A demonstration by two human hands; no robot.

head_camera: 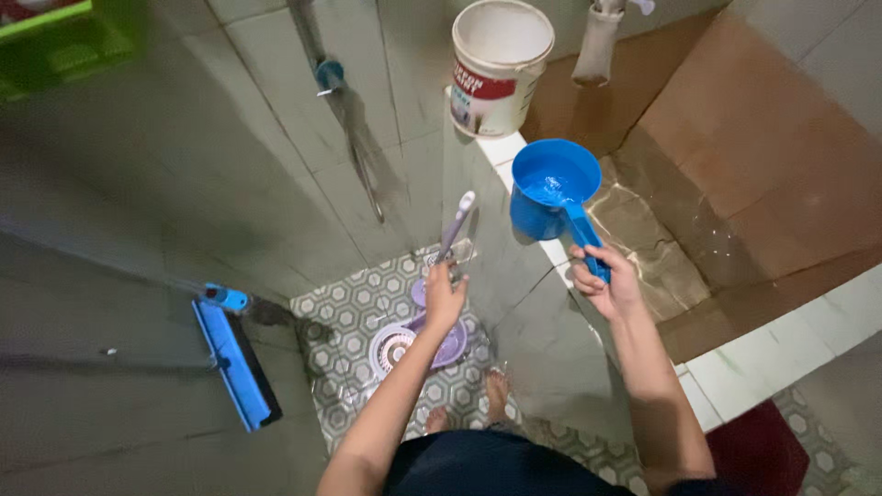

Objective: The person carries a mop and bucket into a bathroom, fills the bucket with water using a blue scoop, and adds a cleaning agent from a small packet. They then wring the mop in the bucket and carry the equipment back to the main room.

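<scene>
My right hand [604,281] grips the handle of a blue water dipper [551,191] that holds water and rests at the tiled rim of a water basin [514,152]. My left hand [445,296] is closed around the pale purple handle of a brush [457,228], held upright over the patterned floor. Below that hand a purple brush head or holder [450,347] sits next to a round floor drain [393,347]. My bare feet [496,390] stand on the wet tiles.
A white plastic bucket [496,69] stands on the basin's corner. The basin [680,230] holds shallow water. A blue floor squeegee [234,358] leans at the left wall. A green shelf [55,46] is top left, and a red mat [758,455] lies bottom right.
</scene>
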